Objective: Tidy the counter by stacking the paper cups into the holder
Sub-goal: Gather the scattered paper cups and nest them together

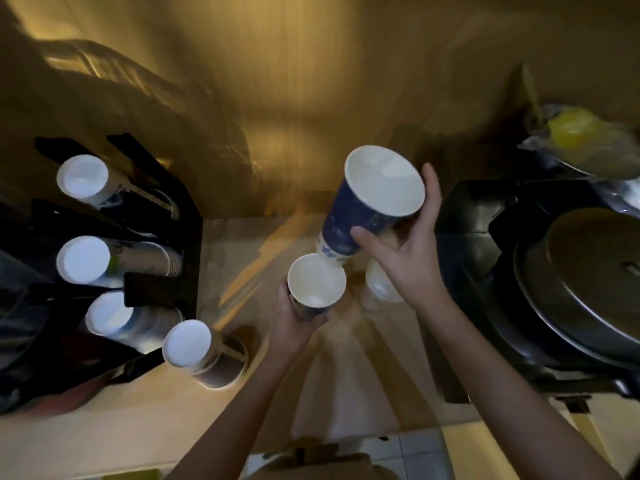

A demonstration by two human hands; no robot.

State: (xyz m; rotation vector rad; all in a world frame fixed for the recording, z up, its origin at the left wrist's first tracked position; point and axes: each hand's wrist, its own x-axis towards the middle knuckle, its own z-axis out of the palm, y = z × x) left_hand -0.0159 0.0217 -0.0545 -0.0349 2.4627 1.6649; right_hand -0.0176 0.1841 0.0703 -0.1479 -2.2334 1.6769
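The pale counter carries a black cup holder at its left, a stack of upturned cups just beside it, a pale cup mid-counter, and a black appliance at right.

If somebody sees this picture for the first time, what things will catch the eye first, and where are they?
In the centre, the right hand holds a large blue paper cup, tilted with its base over the smaller cup gripped by the left hand. On the left, a black holder keeps stacks of cups with their white bottoms facing the camera. At the right edge sits a big round metal lid.
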